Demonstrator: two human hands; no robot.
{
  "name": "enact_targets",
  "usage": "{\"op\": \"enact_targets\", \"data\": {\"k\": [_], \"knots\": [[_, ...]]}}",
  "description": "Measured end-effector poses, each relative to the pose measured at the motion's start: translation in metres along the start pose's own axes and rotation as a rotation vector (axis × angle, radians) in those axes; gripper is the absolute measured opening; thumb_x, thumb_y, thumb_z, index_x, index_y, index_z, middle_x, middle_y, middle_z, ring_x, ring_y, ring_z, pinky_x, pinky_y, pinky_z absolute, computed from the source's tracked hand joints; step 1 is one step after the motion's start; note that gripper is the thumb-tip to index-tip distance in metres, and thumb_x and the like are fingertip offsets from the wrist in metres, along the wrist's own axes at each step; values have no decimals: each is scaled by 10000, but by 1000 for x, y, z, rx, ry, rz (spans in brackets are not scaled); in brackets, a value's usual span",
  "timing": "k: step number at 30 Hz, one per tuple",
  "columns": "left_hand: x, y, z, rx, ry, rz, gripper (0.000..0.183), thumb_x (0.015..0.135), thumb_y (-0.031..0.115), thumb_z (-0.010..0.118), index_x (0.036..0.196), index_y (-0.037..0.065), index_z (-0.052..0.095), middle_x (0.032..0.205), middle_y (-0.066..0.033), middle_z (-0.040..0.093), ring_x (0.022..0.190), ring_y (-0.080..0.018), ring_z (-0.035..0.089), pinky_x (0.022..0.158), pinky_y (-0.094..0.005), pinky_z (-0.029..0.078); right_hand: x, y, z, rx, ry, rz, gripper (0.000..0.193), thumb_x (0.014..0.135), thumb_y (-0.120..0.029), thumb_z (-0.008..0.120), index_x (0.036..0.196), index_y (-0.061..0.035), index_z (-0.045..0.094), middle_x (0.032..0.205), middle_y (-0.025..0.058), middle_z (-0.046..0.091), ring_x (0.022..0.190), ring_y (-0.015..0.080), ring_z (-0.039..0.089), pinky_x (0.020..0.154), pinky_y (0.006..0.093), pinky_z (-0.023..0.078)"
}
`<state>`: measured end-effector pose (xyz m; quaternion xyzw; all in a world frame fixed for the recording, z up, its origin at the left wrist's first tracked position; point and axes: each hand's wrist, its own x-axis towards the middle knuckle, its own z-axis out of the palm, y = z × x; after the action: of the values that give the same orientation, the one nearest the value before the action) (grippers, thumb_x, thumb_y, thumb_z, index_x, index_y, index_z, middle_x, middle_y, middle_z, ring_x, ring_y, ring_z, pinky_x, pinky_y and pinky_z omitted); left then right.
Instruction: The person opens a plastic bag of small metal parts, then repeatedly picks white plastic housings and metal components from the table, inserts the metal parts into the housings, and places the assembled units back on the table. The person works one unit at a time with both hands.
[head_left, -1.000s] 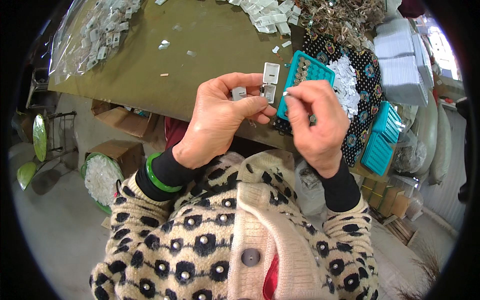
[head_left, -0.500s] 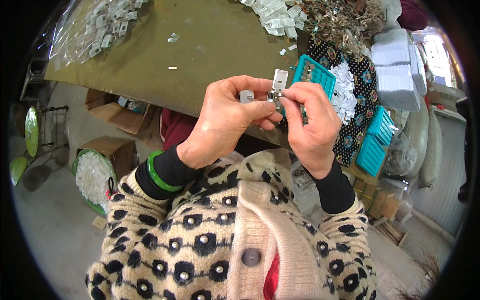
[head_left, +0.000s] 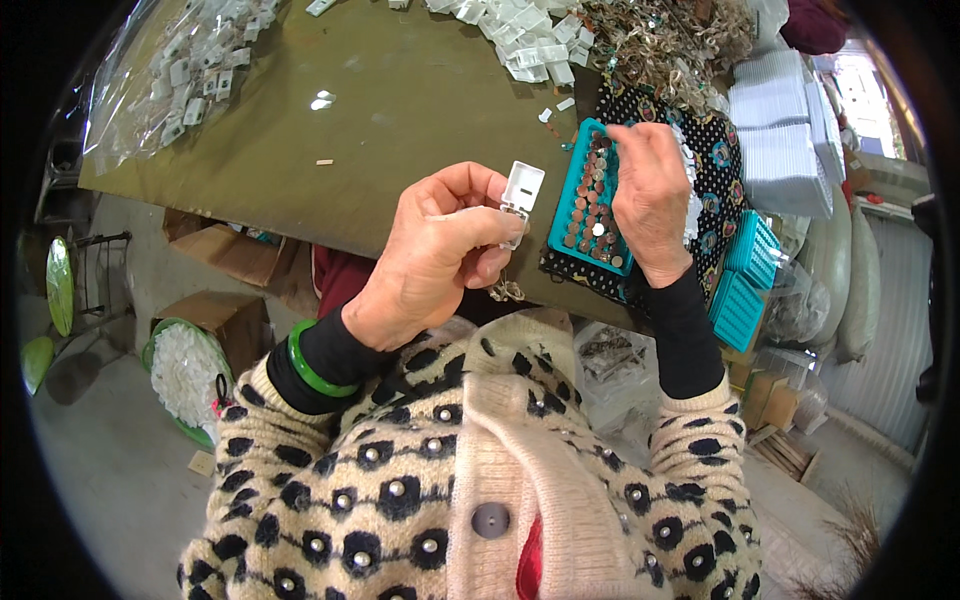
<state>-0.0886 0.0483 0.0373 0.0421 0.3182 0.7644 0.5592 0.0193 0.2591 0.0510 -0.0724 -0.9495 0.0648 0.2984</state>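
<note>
A small white plastic case (head_left: 522,188) with its lid raised is pinched between the thumb and fingers of my left hand (head_left: 435,245). Something thin and shiny, perhaps wire, dangles below that hand (head_left: 507,290). My right hand (head_left: 652,200) is over the far right edge of a teal tray (head_left: 568,190), thumb and fingertips pressed together; whatever they pinch is too small to make out. Rows of small round discs (head_left: 590,205), mostly coppery with some silvery, fill much of the tray. Part of the tray is hidden under my right hand.
White plastic pieces (head_left: 535,40) are heaped at the far edge, beside a tangled brownish pile (head_left: 665,45). A clear bag of small white parts (head_left: 190,85) lies far left. Stacked white trays (head_left: 780,150) and teal trays (head_left: 740,300) stand right. Patterned cloth (head_left: 722,185) underlies the tray.
My right hand has left the white case and moved right to the teal tray. My left hand keeps the case, slightly further left, and more discs show.
</note>
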Motion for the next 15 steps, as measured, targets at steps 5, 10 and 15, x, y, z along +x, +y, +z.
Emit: {"op": "enact_targets", "data": {"k": [5, 10, 15], "knots": [[7, 0, -1, 51, -2, 28, 141, 874, 28, 629, 1011, 13, 597, 845, -89, 640, 528, -97, 511, 436, -217, 355, -16, 13, -4, 84, -107, 111, 146, 820, 58, 626, 959, 11, 634, 930, 130, 561, 797, 307, 594, 679, 378, 495], [12, -1, 3, 93, -22, 2, 243, 924, 70, 615, 1152, -13, 597, 1035, -155, 680, 717, -166, 675, 474, -214, 461, -17, 13, -7, 99, -150, 129, 196, 797, 42, 667, 987, -6, 660, 899, 103, 575, 799, 284, 600, 678, 377, 496], [18, 0, 3, -1, -79, -20, 316, 948, 66, 598, 1247, -30, 570, 1080, -125, 680, 906, -239, 720, 523, -234, 536, -14, 13, -6, 105, -154, 97, 119, 798, 24, 674, 907, -5, 635, 869, 100, 578, 783, 277, 599, 661, 372, 490]]}}
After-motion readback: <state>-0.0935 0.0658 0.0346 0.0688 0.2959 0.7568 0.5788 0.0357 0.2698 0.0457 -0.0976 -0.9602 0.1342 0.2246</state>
